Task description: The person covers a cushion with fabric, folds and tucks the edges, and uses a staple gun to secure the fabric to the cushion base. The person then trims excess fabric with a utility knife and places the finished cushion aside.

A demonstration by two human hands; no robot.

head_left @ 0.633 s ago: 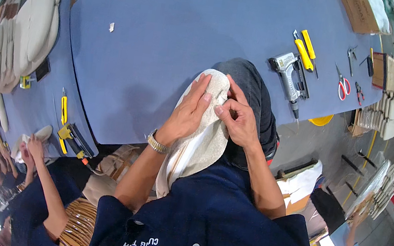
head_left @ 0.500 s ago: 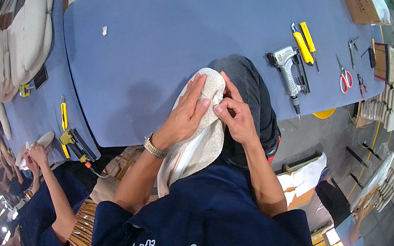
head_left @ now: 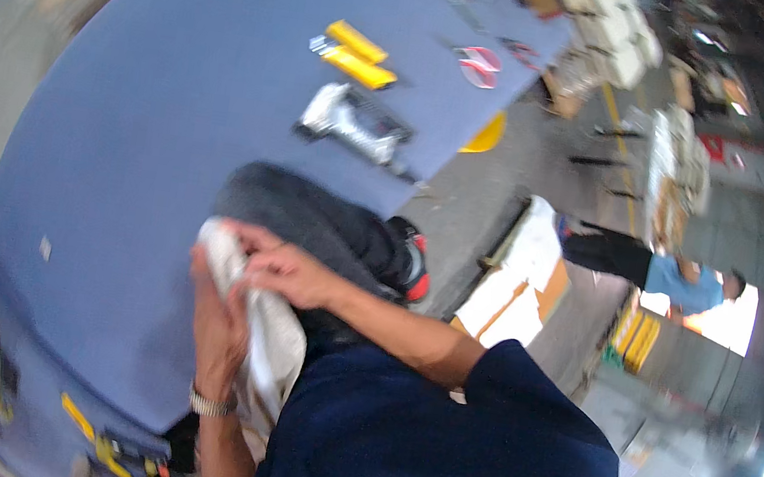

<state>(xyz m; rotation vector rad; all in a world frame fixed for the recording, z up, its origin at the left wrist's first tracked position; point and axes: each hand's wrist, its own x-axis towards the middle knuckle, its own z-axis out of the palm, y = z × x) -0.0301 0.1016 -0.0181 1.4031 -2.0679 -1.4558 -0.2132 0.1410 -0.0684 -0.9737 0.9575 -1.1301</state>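
Note:
A pale, fabric-covered pad [head_left: 283, 334] rests against my lap and raised thigh, narrow end pointing away from me. My left hand [head_left: 218, 328], with a metal watch band at the wrist, wraps the pad's left side. From the right, my right hand [head_left: 287, 274] has its fingers bent onto the fabric near the upper end, seemingly pinching its edge. Motion blur smears the fingertips, and part of the pad is covered by both hands.
On the blue table [head_left: 140, 156] lie a silver staple gun [head_left: 358, 128], yellow-handled tools [head_left: 358, 64] and red-handled scissors [head_left: 479, 67]. Another yellow tool [head_left: 95, 437] is at lower left. Stacked pale pads [head_left: 617, 28] stand beyond; a person [head_left: 688, 284] is at far right.
The view has swung to the right, so the table, tools and my hands appear further left. The pad looks tilted more on edge, and my left hand now wraps its side instead of lying flat.

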